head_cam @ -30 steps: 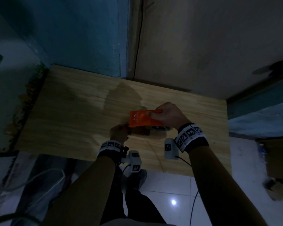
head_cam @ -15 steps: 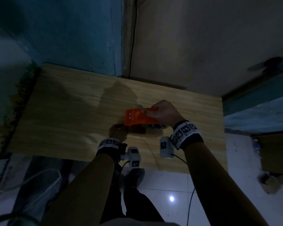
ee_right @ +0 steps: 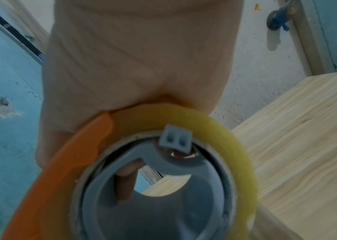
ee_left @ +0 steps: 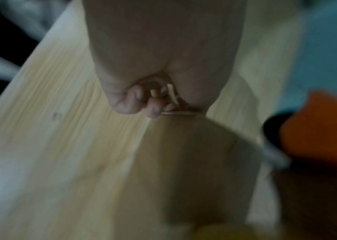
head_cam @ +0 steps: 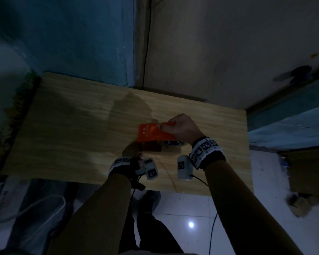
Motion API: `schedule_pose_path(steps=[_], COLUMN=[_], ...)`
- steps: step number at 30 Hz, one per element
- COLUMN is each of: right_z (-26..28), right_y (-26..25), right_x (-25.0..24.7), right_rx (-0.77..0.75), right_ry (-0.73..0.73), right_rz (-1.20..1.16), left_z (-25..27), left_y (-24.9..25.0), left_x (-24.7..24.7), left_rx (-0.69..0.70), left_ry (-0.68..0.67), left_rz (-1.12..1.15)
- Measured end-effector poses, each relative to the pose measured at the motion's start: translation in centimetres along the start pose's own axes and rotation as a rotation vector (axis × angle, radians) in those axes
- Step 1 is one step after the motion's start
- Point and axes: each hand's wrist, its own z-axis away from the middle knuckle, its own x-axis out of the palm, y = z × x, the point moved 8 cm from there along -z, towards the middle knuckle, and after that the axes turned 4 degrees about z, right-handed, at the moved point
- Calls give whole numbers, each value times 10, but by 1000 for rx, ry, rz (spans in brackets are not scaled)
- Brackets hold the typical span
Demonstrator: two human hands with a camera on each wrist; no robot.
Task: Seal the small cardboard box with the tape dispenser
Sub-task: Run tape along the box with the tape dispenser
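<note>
My right hand (head_cam: 180,129) grips an orange tape dispenser (head_cam: 151,134) just above the wooden table (head_cam: 72,116). Its yellowish tape roll (ee_right: 225,129) on a grey hub fills the right wrist view, under the orange guard (ee_right: 60,162). To its near left, my left hand (head_cam: 131,150) has its fingertips (ee_left: 143,104) pinching the end of a translucent tape strip (ee_left: 194,154) that runs back toward the dispenser (ee_left: 324,126). A dark patch below the dispenser hides what lies there. I cannot make out the cardboard box.
The table stands against a blue wall (head_cam: 72,43) and a grey wall (head_cam: 228,52). Tiled floor (head_cam: 182,208) and the person's legs are below its near edge. A brown box-like shape (head_cam: 309,173) sits on the floor at the right.
Only the head view has shifted slightly. Both hands keep their holds and stay at nearly the same spot on the table.
</note>
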Motion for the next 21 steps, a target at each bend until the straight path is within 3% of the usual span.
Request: schedule_pose_path(steps=[5, 9, 11, 14, 16, 19, 21], right_z=[0, 0, 1, 1, 2, 1, 0], right_y=[0, 1, 1, 1, 2, 5, 7], right_x=[-2, -2, -1, -1, -1, 0, 1], right_rx=[5, 2, 9, 10, 15, 17, 20], right_ry=[1, 8, 9, 4, 1, 6, 8], right_rz=[22, 4, 3, 9, 3, -16, -26], left_z=[19, 33, 43, 51, 55, 56, 49], left_y=[44, 54, 47, 27, 20, 25, 32], left_x=[-9, -10, -5, 6, 16, 22, 24], left_rx=[358, 606, 638, 638, 718, 838, 817], left_ry=[183, 114, 24, -56, -121, -96, -116], left_rz=[-146, -110, -49, -120, -201, -325, -357])
